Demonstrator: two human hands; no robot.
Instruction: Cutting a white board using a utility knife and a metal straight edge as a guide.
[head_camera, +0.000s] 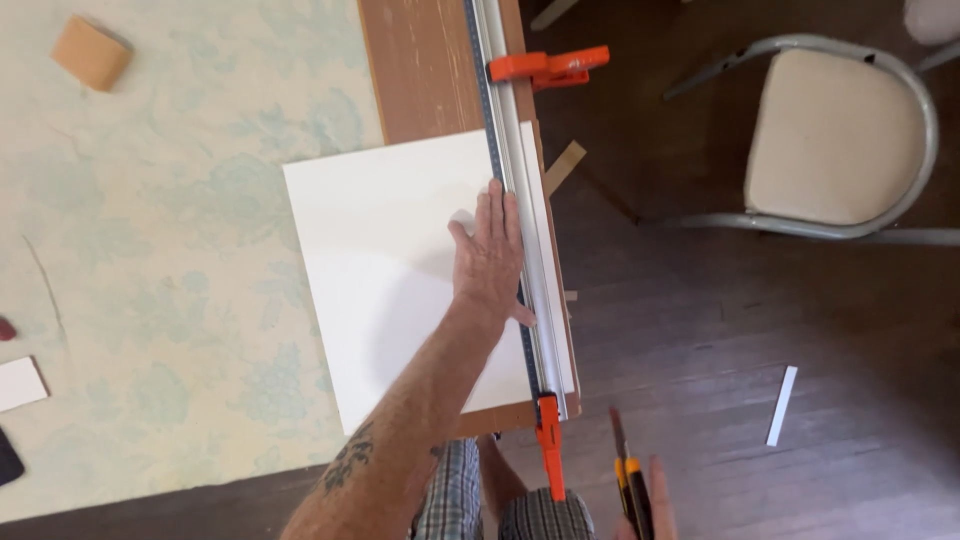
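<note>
The left hand (490, 255) lies flat, fingers released, on a white board (390, 270) beside a clamped metal ruler (515, 180) on the desk (420, 60). The right hand (650, 505), at the lower edge, grasps a yellow utility knife (628, 475) off the desk.

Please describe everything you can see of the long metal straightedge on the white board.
The long silver metal straightedge has a dark graduated strip along its left edge. It lies flat along the right side of the white square board, over a brown wooden plank. Two orange plastic clamps grip it, one near each end. The left hand presses beside it.
</note>
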